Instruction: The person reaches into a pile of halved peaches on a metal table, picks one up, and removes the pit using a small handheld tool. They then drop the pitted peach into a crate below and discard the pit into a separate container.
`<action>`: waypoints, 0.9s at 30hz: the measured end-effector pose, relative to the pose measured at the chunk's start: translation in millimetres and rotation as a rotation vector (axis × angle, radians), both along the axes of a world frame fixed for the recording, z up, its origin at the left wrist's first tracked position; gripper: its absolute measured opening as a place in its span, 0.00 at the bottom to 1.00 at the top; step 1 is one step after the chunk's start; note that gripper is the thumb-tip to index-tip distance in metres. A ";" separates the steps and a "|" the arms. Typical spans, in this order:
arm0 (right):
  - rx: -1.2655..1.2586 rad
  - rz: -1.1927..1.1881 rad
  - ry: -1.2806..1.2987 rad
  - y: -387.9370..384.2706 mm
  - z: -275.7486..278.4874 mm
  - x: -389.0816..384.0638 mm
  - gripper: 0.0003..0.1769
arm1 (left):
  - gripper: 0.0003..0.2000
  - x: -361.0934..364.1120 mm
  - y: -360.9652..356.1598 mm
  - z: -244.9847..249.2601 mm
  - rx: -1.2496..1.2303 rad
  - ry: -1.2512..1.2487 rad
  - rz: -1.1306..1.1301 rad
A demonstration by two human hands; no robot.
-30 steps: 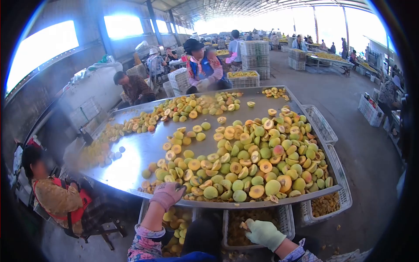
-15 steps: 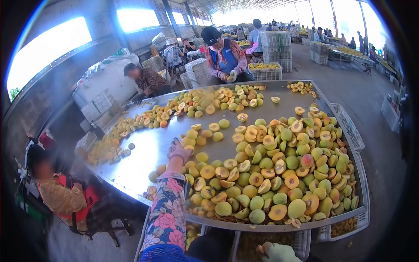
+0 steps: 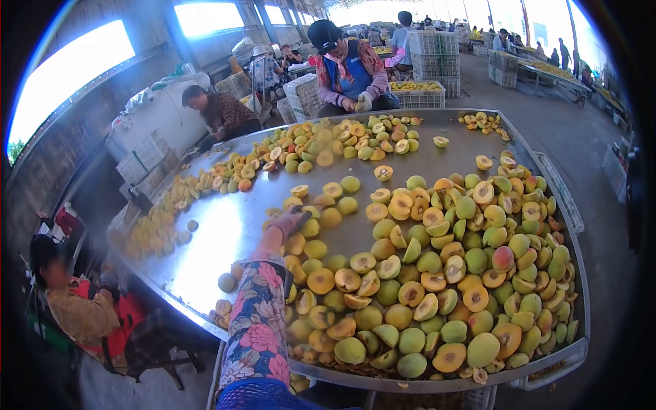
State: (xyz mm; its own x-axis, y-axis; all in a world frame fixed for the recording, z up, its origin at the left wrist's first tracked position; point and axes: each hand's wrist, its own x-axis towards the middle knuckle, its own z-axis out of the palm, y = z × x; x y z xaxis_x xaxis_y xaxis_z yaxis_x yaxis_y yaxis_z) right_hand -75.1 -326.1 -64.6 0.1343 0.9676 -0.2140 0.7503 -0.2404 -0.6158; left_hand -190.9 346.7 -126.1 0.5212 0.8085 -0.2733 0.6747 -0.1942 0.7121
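My left hand (image 3: 290, 223), in a pale glove below a flowered sleeve, reaches over the metal table (image 3: 225, 236). Its fingers stretch out against a loose group of halved yellow peaches (image 3: 331, 217) to the left of the main heap; no peach shows gripped in them, though the fingertips are partly hidden. The big heap of peach halves (image 3: 437, 287) spreads over the near right of the table, some cut side up with brown centres, others skin up. My right hand is out of the picture.
Across the table a gloved person (image 3: 352, 75) sits working. Another person (image 3: 222, 116) leans over the far left edge, and a third (image 3: 89, 301) sits at the left. White crates (image 3: 436, 58) stand stacked behind. A raised rim (image 3: 547, 147) borders the table.
My left hand has moved in against the peaches near it, and some of these have shifted to the right. My right hand, earlier at the bottom edge, has left the view. The camera has tilted.
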 end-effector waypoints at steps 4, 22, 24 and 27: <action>0.055 0.020 -0.004 -0.2 1.4 -5.1 0.10 | 0.31 35.0 -134.7 69.8 -0.023 -0.028 -0.328; 0.151 0.025 -0.007 -24.5 7.1 -23.2 0.15 | 0.50 72.8 -354.9 115.2 0.633 0.405 -0.935; 0.051 0.001 -0.064 -27.4 19.7 -21.0 0.24 | 0.46 79.1 -358.2 87.5 0.587 0.320 -0.923; -0.036 0.049 -0.047 -30.4 39.8 -18.8 0.18 | 0.41 96.6 -365.3 93.6 0.417 0.345 -0.733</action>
